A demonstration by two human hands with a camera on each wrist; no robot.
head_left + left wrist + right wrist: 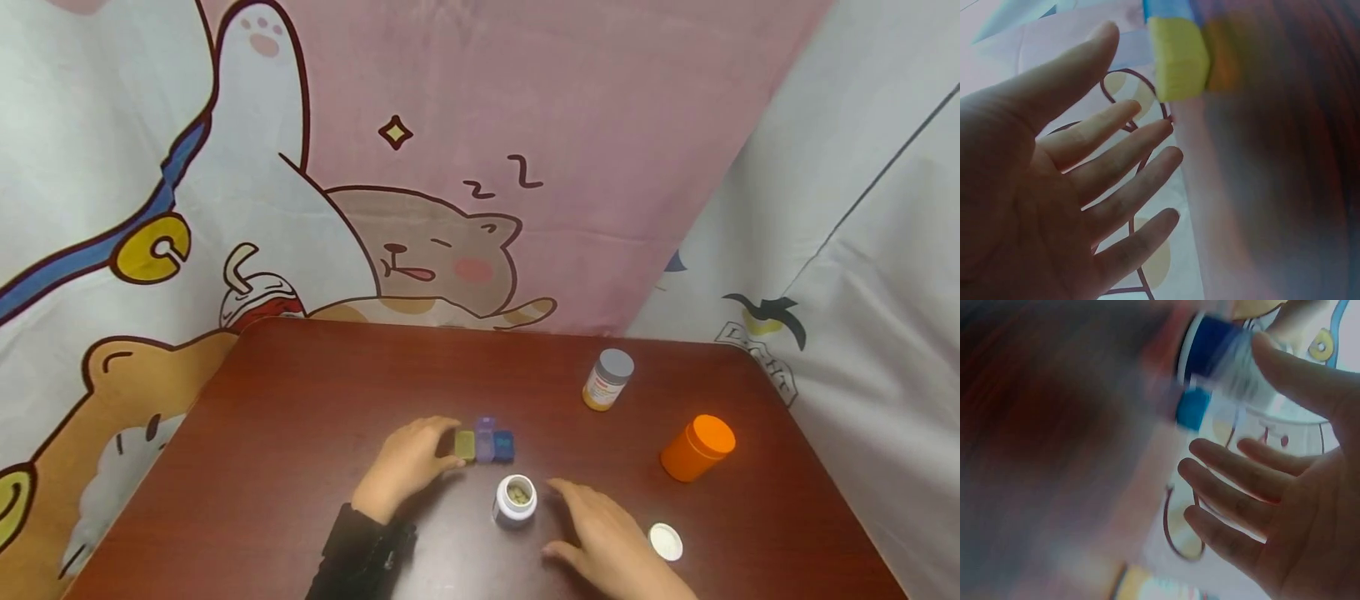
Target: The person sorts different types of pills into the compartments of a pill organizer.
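A small pill organizer with green, purple (485, 446) and blue compartments lies mid-table; the purple lid appears flipped back. Beside its green compartment (1179, 59) my left hand (408, 461) hovers, fingers spread and holding nothing. In front of the organizer stands an uncapped white pill bottle (513, 510) with pale tablets (517, 494) visible through its mouth. My right hand (603, 533) is to the bottle's right, fingers extended, nothing in its grasp. The right wrist view shows the bottle's blue-and-white label (1216, 350) past the thumb, near the blue compartment (1193, 408).
A white cap (665, 542) lies to the right of my right hand. Farther back are an orange bottle (697, 448) and a grey-lidded bottle (608, 379) with a yellowish base. A printed cloth (600, 125) hangs behind the brown table (315, 375).
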